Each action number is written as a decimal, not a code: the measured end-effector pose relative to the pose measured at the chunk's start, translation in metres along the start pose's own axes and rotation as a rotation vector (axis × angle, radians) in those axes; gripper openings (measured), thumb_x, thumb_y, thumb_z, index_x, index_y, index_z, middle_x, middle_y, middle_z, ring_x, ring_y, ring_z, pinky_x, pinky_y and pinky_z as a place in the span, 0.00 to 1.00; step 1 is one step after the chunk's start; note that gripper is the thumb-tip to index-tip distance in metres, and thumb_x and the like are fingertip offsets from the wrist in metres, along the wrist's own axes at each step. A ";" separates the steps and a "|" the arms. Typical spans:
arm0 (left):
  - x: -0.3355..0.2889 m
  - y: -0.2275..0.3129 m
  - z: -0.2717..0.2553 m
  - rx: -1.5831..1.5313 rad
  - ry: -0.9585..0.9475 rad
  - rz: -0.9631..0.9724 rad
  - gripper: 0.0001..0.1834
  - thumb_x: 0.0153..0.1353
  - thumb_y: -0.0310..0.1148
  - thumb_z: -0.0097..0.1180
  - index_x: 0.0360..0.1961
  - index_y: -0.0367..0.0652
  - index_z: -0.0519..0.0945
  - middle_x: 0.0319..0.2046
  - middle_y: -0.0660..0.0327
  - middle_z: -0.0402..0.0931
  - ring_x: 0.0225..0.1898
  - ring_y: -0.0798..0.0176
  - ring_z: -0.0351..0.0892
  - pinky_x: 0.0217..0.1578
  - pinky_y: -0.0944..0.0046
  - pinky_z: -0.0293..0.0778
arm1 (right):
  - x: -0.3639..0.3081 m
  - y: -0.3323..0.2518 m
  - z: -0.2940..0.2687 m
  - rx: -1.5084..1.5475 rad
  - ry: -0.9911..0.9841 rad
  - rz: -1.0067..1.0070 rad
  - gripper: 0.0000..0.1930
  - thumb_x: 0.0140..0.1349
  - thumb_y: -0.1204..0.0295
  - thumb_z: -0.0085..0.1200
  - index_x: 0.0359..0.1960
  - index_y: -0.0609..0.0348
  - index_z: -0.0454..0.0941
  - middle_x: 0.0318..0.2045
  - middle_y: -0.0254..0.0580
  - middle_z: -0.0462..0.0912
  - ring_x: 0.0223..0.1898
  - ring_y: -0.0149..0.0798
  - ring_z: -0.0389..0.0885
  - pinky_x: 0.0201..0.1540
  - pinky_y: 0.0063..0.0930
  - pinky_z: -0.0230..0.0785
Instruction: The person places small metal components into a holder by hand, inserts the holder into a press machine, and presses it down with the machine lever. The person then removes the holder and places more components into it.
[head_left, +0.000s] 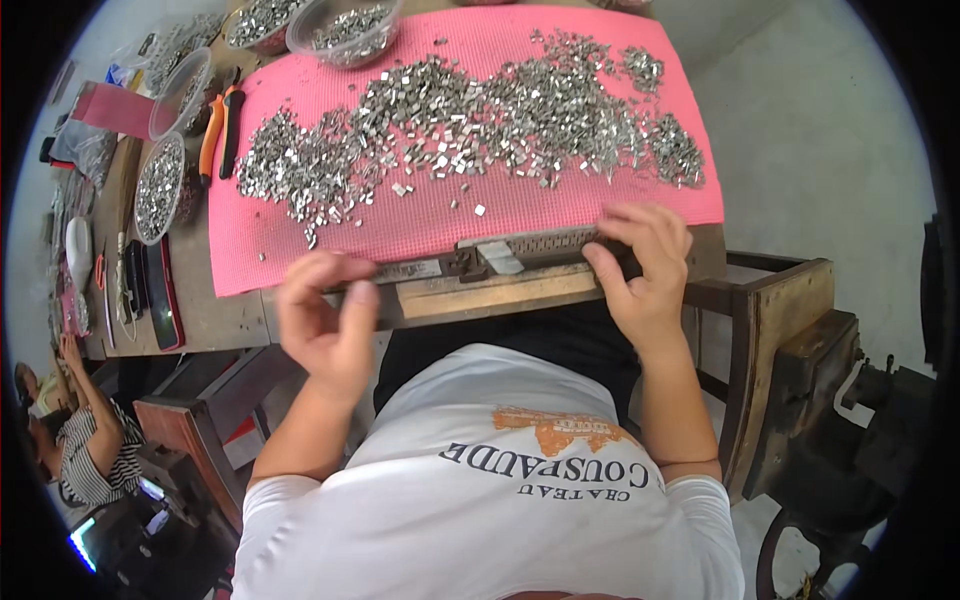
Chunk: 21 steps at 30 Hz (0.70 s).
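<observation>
A long dark metal bar (415,269), like a jig with a slotted strip along its right half, lies across the table's near edge above a pale wooden strip (500,291). A flat grey metal piece (499,257) sits across its middle. My left hand (325,315), slightly blurred, is curled at the bar's left end, thumb and fingers on either side of it. At the other end, my right hand (645,270) has its thumb and curved fingers around the bar. Beyond them, many small shiny metal pieces (450,120) are spread over a pink mat (400,222).
Clear plastic tubs (345,45) of metal pieces stand at the back and left. Orange-and-black pliers (222,130) and a dark phone (165,295) lie left of the mat. A dark machine (850,400) stands right. Another person (95,445) sits far left.
</observation>
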<state>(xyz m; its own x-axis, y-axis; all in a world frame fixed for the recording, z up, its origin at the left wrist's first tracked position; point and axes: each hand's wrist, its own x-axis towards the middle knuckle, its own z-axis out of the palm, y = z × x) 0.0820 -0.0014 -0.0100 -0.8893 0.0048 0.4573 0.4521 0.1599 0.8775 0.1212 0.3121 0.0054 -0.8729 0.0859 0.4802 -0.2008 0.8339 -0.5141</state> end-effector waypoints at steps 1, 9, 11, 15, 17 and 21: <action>0.006 0.000 0.010 0.014 -0.088 0.115 0.22 0.59 0.15 0.62 0.54 0.37 0.76 0.42 0.52 0.83 0.49 0.58 0.80 0.55 0.56 0.75 | -0.001 -0.001 0.001 0.065 0.012 0.022 0.10 0.53 0.72 0.72 0.36 0.55 0.85 0.44 0.38 0.87 0.52 0.47 0.78 0.58 0.40 0.62; 0.034 0.014 0.053 0.095 -0.238 0.425 0.20 0.46 0.17 0.69 0.43 0.40 0.83 0.36 0.59 0.87 0.41 0.51 0.83 0.44 0.54 0.74 | 0.039 -0.003 -0.025 0.749 0.039 0.518 0.03 0.68 0.80 0.58 0.39 0.64 0.75 0.39 0.47 0.87 0.38 0.30 0.84 0.46 0.27 0.78; 0.033 0.009 0.054 0.090 -0.247 0.397 0.20 0.46 0.17 0.69 0.43 0.40 0.83 0.36 0.58 0.86 0.41 0.51 0.83 0.44 0.54 0.74 | 0.076 0.011 -0.029 0.670 0.056 0.495 0.03 0.68 0.80 0.58 0.39 0.65 0.76 0.38 0.45 0.87 0.37 0.31 0.85 0.48 0.28 0.77; 0.033 0.007 0.051 0.075 -0.266 0.313 0.20 0.47 0.17 0.69 0.44 0.40 0.84 0.36 0.58 0.86 0.39 0.51 0.83 0.42 0.55 0.75 | 0.168 0.065 -0.031 0.530 0.153 0.311 0.04 0.67 0.78 0.60 0.39 0.66 0.78 0.36 0.45 0.88 0.37 0.31 0.87 0.44 0.24 0.78; 0.033 0.005 0.052 0.064 -0.280 0.308 0.20 0.47 0.17 0.69 0.43 0.40 0.84 0.36 0.58 0.86 0.40 0.52 0.83 0.42 0.55 0.75 | 0.221 0.086 -0.031 0.393 0.235 0.331 0.07 0.66 0.76 0.62 0.39 0.67 0.79 0.35 0.45 0.88 0.37 0.32 0.87 0.44 0.25 0.78; 0.039 0.010 0.055 0.086 -0.322 0.290 0.16 0.46 0.19 0.69 0.39 0.41 0.86 0.35 0.61 0.87 0.39 0.55 0.83 0.41 0.56 0.75 | 0.289 0.130 -0.024 0.244 0.276 0.349 0.10 0.65 0.71 0.65 0.41 0.65 0.82 0.37 0.41 0.89 0.39 0.31 0.85 0.45 0.24 0.75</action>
<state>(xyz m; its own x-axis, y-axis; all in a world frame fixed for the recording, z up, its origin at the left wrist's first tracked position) 0.0482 0.0547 0.0086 -0.7084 0.3669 0.6030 0.6913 0.1881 0.6977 -0.1464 0.4578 0.0940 -0.7629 0.5056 0.4030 -0.0447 0.5807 -0.8129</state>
